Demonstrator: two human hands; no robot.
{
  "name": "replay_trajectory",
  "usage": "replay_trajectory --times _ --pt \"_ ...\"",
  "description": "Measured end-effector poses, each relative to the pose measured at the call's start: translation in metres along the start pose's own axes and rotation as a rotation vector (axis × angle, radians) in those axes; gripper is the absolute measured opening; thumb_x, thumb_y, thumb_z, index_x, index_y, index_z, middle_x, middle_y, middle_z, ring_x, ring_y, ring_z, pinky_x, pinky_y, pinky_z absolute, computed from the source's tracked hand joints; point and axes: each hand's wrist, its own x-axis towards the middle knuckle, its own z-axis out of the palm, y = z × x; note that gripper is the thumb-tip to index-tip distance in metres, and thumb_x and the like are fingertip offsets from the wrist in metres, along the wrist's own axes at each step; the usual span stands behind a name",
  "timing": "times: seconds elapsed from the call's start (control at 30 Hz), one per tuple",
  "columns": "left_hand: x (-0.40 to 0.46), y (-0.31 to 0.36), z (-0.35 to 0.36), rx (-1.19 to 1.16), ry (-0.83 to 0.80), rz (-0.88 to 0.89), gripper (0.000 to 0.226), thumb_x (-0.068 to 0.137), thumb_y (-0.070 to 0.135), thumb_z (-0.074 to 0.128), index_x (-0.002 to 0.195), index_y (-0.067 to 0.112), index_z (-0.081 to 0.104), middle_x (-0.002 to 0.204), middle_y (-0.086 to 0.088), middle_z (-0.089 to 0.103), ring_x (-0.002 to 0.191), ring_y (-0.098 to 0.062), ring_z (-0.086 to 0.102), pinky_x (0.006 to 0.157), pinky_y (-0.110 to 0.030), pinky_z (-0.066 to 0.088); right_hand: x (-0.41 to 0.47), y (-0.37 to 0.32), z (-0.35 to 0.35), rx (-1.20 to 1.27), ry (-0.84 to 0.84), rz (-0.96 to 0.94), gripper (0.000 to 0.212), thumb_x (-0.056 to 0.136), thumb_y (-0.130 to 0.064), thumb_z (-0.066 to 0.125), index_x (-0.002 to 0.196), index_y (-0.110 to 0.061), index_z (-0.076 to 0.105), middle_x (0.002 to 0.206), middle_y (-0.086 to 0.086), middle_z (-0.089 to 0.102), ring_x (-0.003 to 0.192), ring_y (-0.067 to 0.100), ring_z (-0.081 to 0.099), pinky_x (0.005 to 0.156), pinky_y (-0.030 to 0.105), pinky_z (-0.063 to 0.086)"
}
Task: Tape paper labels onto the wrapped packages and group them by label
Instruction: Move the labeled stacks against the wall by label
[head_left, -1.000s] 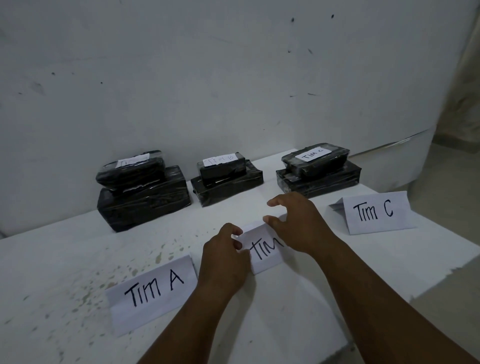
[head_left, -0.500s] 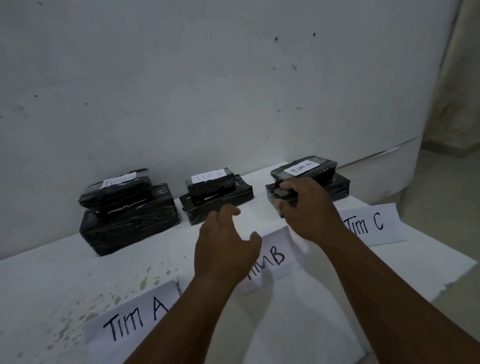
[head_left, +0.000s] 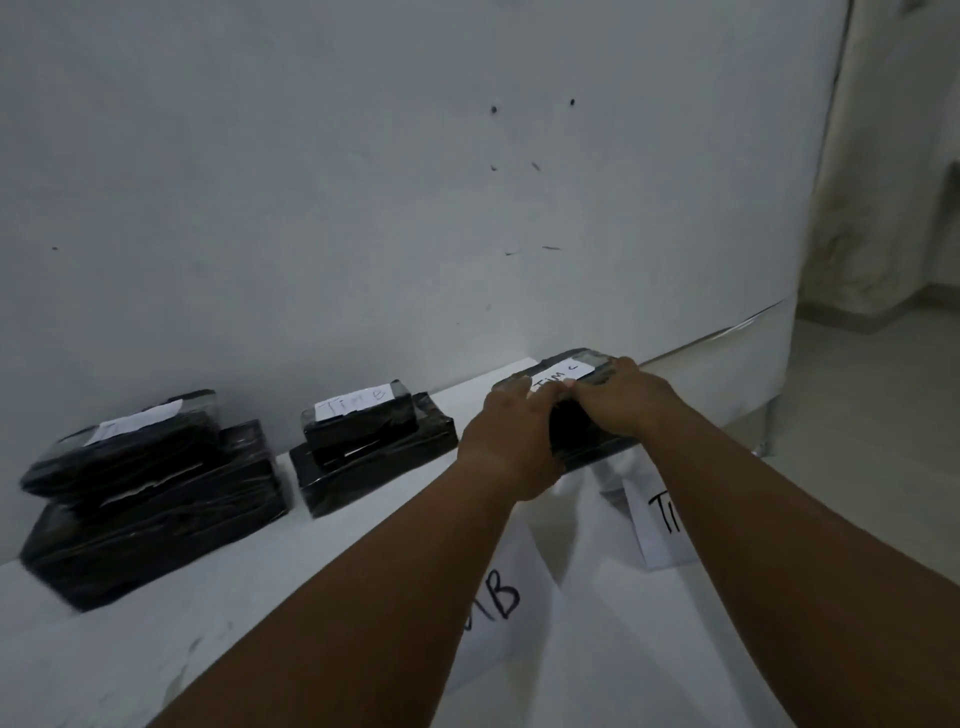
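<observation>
Bare, dim indoor room: scuffed white wall (head_left: 363, 208), white table (head_left: 208, 639), pale tiled floor (head_left: 872, 467).

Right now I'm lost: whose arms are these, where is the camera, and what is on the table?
There is no machine: a person wears one camera on the head, looking down at their own arms. The left hand and right hand both rest on the right stack of black wrapped packages, whose label reads Tim C; whether they grip it is unclear. On the white table stand two more stacks: the middle stack, labelled Tim B, and the left stack, whose label is unreadable. Two paper signs lie nearer, the B sign and another sign, both partly hidden.
</observation>
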Motion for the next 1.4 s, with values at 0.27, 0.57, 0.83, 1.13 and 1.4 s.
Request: replay_trajectory --times 0.27,0.57,0.83,1.13,1.4 --pt "0.031 -0.018 0.028 0.127 0.016 -0.001 0.079 0.082 0.022 0.074 0.151 0.033 0.038 0.147 0.000 0.049 0.134 -0.028 0.041 0.098 -0.045 0.051 0.033 0.006 0.010 -0.075 -0.035 -0.080 0.083 0.096 -0.060 0.054 0.159 -0.014 0.026 0.159 0.009 0.040 0.139 0.030 0.047 0.112 0.038 0.040" --pt "0.056 -0.039 0.024 0.194 0.021 -0.031 0.090 0.068 0.037 0.088 0.148 0.038 0.046 0.137 0.002 0.062 0.125 -0.027 0.052 0.096 -0.041 0.053 0.061 -0.017 0.013 -0.010 -0.095 -0.177 0.048 0.096 -0.040 0.064 0.141 -0.025 0.054 0.143 0.010 0.054 0.126 0.029 0.056 0.107 0.042 0.047" --pt "0.079 -0.058 0.024 0.189 0.010 -0.083 0.091 0.067 0.031 0.090 0.146 0.040 0.046 0.137 0.002 0.061 0.125 -0.027 0.054 0.094 -0.041 0.053 0.091 -0.036 0.035 -0.009 -0.056 -0.069 0.051 0.083 -0.050 0.070 0.128 -0.027 0.060 0.122 0.002 0.063 0.110 0.028 0.064 0.091 0.037 0.054" --pt "0.098 -0.079 0.031 0.156 0.027 -0.071 0.084 0.073 0.015 0.083 0.147 0.035 0.048 0.141 -0.003 0.058 0.126 -0.029 0.054 0.099 -0.041 0.051 0.117 -0.048 0.055 0.012 -0.008 -0.033 0.047 0.080 -0.051 0.064 0.124 -0.032 0.063 0.121 -0.001 0.067 0.105 0.025 0.065 0.096 0.039 0.053" --pt "0.104 -0.081 0.034 0.115 0.045 -0.063 0.083 0.074 0.013 0.082 0.146 0.035 0.047 0.139 -0.004 0.058 0.125 -0.030 0.055 0.098 -0.044 0.052 0.121 -0.053 0.055 -0.022 -0.012 -0.110 0.041 0.091 -0.042 0.059 0.131 -0.032 0.058 0.122 0.000 0.059 0.107 0.026 0.060 0.089 0.037 0.051"
